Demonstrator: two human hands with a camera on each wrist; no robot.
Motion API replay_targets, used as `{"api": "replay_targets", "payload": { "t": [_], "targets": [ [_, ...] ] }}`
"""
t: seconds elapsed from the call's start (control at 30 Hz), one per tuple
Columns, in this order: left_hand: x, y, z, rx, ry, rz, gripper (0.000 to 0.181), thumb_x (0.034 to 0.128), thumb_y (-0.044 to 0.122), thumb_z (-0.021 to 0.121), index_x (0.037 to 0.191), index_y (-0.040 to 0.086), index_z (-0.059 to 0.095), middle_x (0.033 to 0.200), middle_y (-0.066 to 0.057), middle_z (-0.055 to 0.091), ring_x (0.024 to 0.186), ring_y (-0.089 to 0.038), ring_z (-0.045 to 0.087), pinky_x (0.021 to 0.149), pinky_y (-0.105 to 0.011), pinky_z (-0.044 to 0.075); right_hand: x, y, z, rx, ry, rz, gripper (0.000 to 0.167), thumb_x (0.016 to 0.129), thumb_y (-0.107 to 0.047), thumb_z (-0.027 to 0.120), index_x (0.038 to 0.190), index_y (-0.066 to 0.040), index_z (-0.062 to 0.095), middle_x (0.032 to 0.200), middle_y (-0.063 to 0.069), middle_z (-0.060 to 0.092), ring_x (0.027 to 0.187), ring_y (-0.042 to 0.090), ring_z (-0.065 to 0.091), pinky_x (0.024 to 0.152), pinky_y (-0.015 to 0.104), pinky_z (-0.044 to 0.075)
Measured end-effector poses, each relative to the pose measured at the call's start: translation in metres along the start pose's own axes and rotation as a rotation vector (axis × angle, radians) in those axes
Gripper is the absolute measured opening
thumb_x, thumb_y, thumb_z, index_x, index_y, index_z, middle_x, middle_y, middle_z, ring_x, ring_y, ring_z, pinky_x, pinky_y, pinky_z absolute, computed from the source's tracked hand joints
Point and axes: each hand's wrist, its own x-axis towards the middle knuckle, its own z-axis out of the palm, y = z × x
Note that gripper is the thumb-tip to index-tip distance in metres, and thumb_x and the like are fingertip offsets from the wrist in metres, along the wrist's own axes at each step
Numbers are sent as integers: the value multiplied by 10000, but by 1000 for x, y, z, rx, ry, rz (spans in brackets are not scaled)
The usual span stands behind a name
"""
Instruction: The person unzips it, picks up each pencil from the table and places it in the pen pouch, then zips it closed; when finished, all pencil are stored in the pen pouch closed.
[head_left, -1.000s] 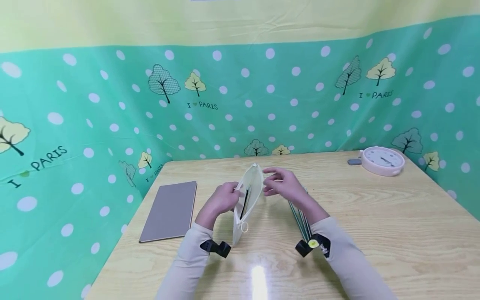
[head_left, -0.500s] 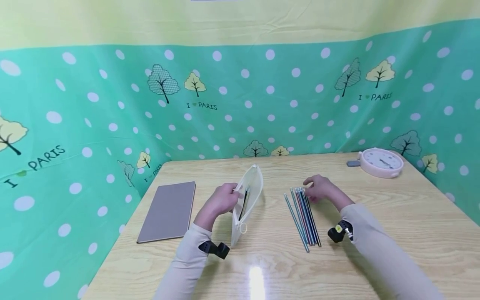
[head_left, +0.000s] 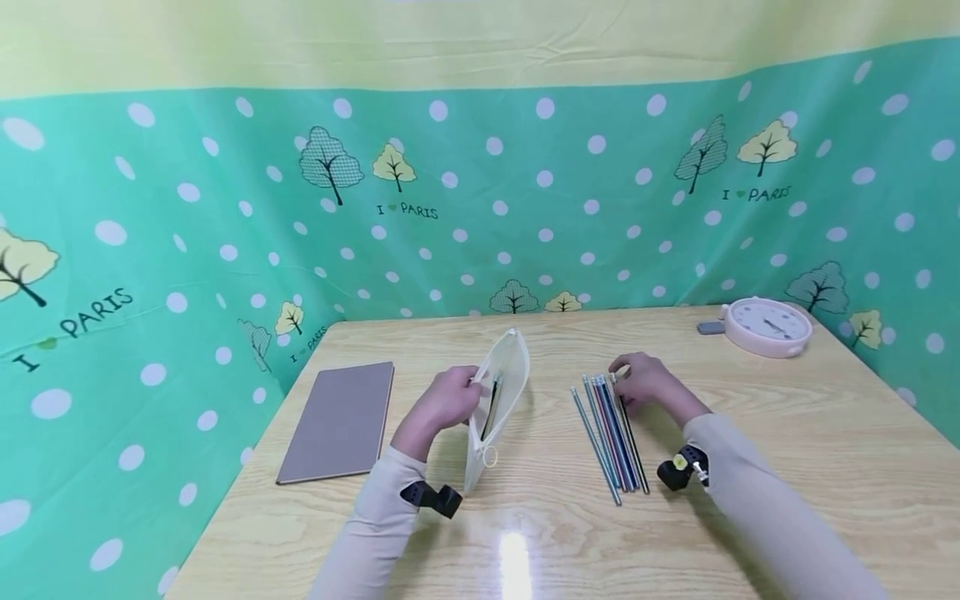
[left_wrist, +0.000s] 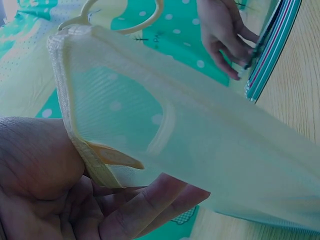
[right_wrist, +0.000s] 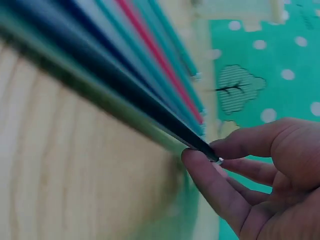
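Note:
My left hand [head_left: 452, 395] grips one side of a whitish zip pouch [head_left: 514, 367], its mouth spread apart. The pouch is see-through mesh in the left wrist view, and at least one dark pencil [head_left: 491, 406] lies inside it. On the right, my right hand [head_left: 642, 377] pinches the far end of a dark pencil [right_wrist: 175, 125] between thumb and fingers. That pencil is the rightmost of a row of several pencils [head_left: 602, 442], mostly teal and dark blue with a red one among them. The right wrist view blurs their near parts.
A grey notebook [head_left: 337, 422] lies flat at the left of the wooden table [head_left: 750, 467]. At the back right are a pink round clock [head_left: 768, 325] and a small grey block [head_left: 710, 327] beside it. A polka-dot curtain [head_left: 465, 208] hangs behind the table.
My right hand has moved from the pouch's mouth rightward to the row of pencils and now pinches the end of a dark one. The left hand and pouch have stayed put.

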Motion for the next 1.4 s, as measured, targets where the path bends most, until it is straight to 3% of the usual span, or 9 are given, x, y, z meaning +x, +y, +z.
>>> {"api": "replay_targets", "payload": {
  "t": [0.23, 0.53, 0.77, 1.07, 1.4],
  "targets": [
    [0, 1, 0, -4, 0, -4, 327, 1030, 41, 469, 1295, -84, 613, 1162, -278, 692, 808, -291, 729, 668, -371, 644, -16, -20, -12, 303, 67, -76, 547, 949, 44, 609, 1456, 129, 422, 1112, 247, 568, 807, 198, 698, 717, 357, 655],
    [-1, 1, -1, -3, -1, -7, 327, 1030, 45, 475, 1298, -80, 616, 1153, -277, 687, 770, -264, 711, 652, -363, 637, -24, -50, -7, 536, 127, -175, 553, 997, 35, 582, 1512, 85, 388, 1220, 236, 502, 811, 100, 678, 770, 297, 643],
    [-2, 3, -1, 0, 0, -11, 327, 1029, 47, 485, 1303, -76, 614, 1131, -281, 687, 782, -264, 712, 658, -363, 640, -31, -75, -2, 662, 137, -229, 546, 1017, 20, 562, 1528, 68, 374, 1204, 191, 504, 833, 96, 680, 784, 287, 639],
    [-1, 3, -1, -5, -4, -8, 326, 1031, 47, 491, 1306, -84, 608, 1117, -280, 690, 784, -274, 721, 658, -366, 642, -37, -90, 7, 788, 181, -267, 550, 1010, 40, 570, 1526, 59, 381, 1104, 91, 529, 828, 78, 660, 781, 272, 636],
    [-1, 4, -2, 10, -7, -5, 331, 1024, 54, 497, 1306, -75, 614, 1122, -270, 692, 766, -258, 711, 650, -370, 639, -39, -102, 27, 899, 188, -243, 549, 1010, 50, 579, 1526, 19, 395, 1083, 57, 538, 860, 98, 677, 802, 267, 632]
  ]
}}
